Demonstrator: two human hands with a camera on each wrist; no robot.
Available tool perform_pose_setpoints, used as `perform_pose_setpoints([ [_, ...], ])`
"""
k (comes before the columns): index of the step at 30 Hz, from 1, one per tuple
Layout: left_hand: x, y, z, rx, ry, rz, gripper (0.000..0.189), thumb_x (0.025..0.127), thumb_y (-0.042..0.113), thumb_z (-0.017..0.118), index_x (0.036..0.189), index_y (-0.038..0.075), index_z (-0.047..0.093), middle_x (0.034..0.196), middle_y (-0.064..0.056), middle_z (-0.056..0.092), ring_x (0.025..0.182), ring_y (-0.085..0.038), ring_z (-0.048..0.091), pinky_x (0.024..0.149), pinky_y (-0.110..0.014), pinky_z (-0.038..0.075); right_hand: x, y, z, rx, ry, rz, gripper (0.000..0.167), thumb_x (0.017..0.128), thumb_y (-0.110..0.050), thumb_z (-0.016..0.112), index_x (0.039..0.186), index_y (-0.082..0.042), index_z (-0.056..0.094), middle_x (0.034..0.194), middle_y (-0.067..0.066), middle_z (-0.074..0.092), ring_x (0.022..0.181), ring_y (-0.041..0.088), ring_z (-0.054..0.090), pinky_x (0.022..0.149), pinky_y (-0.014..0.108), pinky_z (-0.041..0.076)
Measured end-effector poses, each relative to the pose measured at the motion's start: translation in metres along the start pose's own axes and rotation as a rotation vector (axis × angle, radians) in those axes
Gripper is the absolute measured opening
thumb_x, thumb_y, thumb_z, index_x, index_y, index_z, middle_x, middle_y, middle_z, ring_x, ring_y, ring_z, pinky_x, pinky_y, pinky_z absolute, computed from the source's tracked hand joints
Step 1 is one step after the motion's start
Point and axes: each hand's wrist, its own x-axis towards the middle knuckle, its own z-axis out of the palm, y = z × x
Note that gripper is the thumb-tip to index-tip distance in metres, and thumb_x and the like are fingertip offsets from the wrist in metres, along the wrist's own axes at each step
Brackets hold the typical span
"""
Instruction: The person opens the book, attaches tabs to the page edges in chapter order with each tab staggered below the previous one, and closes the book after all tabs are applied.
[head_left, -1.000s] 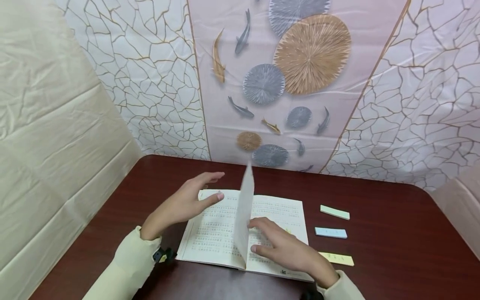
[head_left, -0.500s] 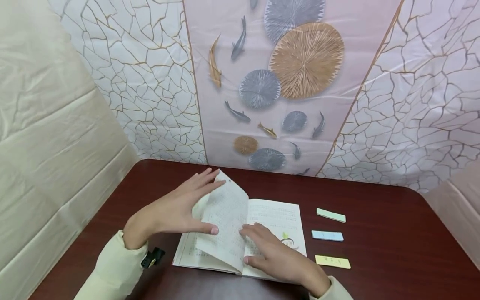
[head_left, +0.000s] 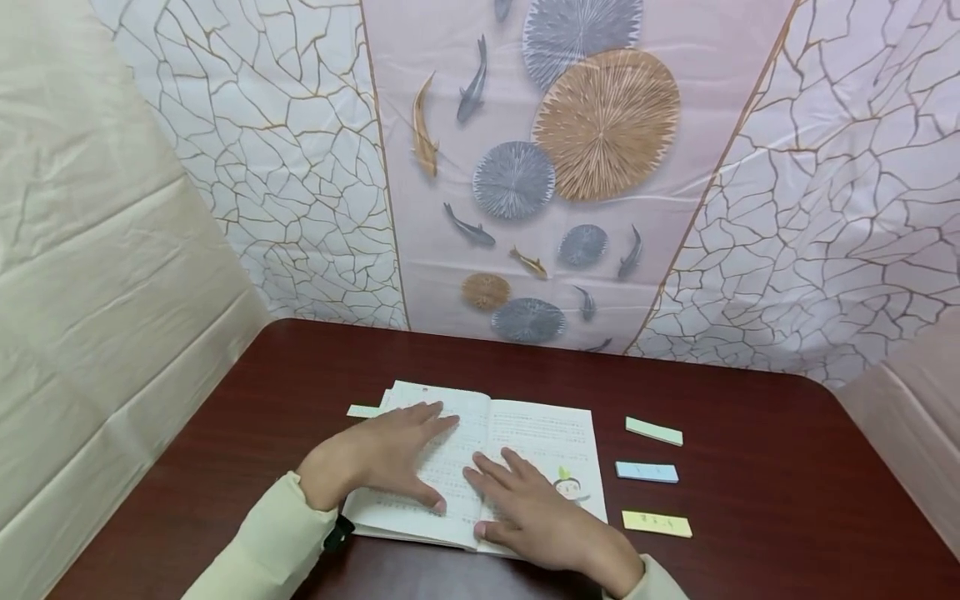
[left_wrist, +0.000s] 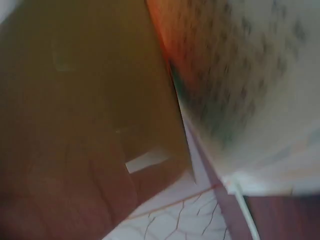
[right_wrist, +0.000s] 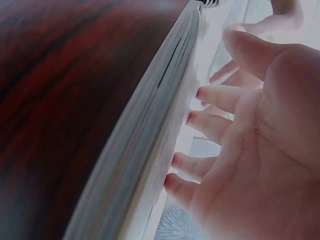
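An open book (head_left: 543,429) with printed pages lies on the table, a small cartoon figure (head_left: 570,485) on its right page. My left hand (head_left: 390,450) rests on the left page, fingers spread and fairly straight. Near the spine, my right hand (head_left: 536,517) touches the right page with extended fingertips, covering part of the print. In the right wrist view, the fingertips of that hand (right_wrist: 260,130) meet the paper beside the book's thick page edge (right_wrist: 150,105). A pale green sticky tab (head_left: 363,411) sticks out past the left page's edge, and the left wrist view shows this tab (left_wrist: 245,210) too.
Right of the book lie three small sticky-note pads: green (head_left: 654,431), blue (head_left: 647,472) and yellow (head_left: 657,523), the last with handwriting. The dark red-brown table (head_left: 757,467) ends at a patterned cloth backdrop (head_left: 525,250).
The raised page has turned over to the left and lies down. My left hand has followed it down onto the page, uncovering the green tab. My right hand stays by the spine.
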Motion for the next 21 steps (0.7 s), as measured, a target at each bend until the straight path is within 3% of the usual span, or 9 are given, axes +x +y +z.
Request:
perform_pose_setpoints([
  [3,0.002,0.005,0.007,-0.002,-0.039,-0.047,0.115,0.074,0.073,0.084,0.166,0.024,0.035,0.172,-0.016,0.028,0.158,-0.039,0.029,0.124,-0.058,0.031,0.001,-0.002,0.004,-0.035,-0.006,0.000,0.068,0.106,-0.048,0.058,0.165,-0.018,0.039,0.173,0.003,0.031,0.159,0.046,0.017,0.123,0.066,0.024],
  [7,0.001,0.010,0.012,-0.003,-0.067,-0.099,0.116,0.072,0.069,0.088,0.166,0.024,0.036,0.172,-0.018,0.027,0.158,-0.040,0.027,0.123,-0.058,0.032,0.003,-0.005,0.006,-0.049,-0.015,-0.011,0.068,0.106,-0.047,0.058,0.165,-0.017,0.039,0.173,0.003,0.030,0.160,0.046,0.017,0.125,0.064,0.021],
  [12,0.001,0.017,0.015,-0.030,-0.087,-0.135,0.117,0.072,0.062,0.091,0.166,0.019,0.036,0.172,-0.020,0.024,0.159,-0.043,0.023,0.123,-0.057,0.032,0.001,0.001,-0.007,0.073,0.004,0.010,0.067,0.107,-0.043,0.059,0.163,-0.012,0.040,0.172,0.015,0.030,0.159,0.045,0.021,0.123,0.066,0.024],
  [15,0.005,0.023,0.015,-0.014,-0.097,-0.134,0.117,0.074,0.059,0.091,0.167,0.017,0.034,0.173,-0.022,0.022,0.159,-0.044,0.022,0.123,-0.057,0.033,-0.004,0.013,-0.024,0.123,0.091,0.097,0.069,0.105,-0.036,0.066,0.160,-0.003,0.042,0.167,0.026,0.033,0.155,0.048,0.027,0.121,0.068,0.026],
  [18,0.010,0.029,0.014,0.027,-0.111,-0.143,0.117,0.075,0.059,0.091,0.167,0.016,0.032,0.172,-0.023,0.021,0.159,-0.045,0.021,0.122,-0.054,0.036,-0.006,0.030,-0.043,0.061,0.154,0.248,0.073,0.101,-0.030,0.072,0.159,0.003,0.040,0.163,0.032,0.036,0.152,0.053,0.029,0.120,0.070,0.027],
  [21,0.011,0.030,0.012,0.048,-0.145,-0.161,0.117,0.077,0.059,0.089,0.168,0.016,0.030,0.173,-0.023,0.019,0.160,-0.044,0.019,0.122,-0.054,0.035,-0.003,0.049,-0.055,-0.014,0.154,0.368,0.078,0.101,-0.033,0.073,0.159,0.006,0.037,0.162,0.034,0.035,0.150,0.056,0.028,0.117,0.071,0.031],
])
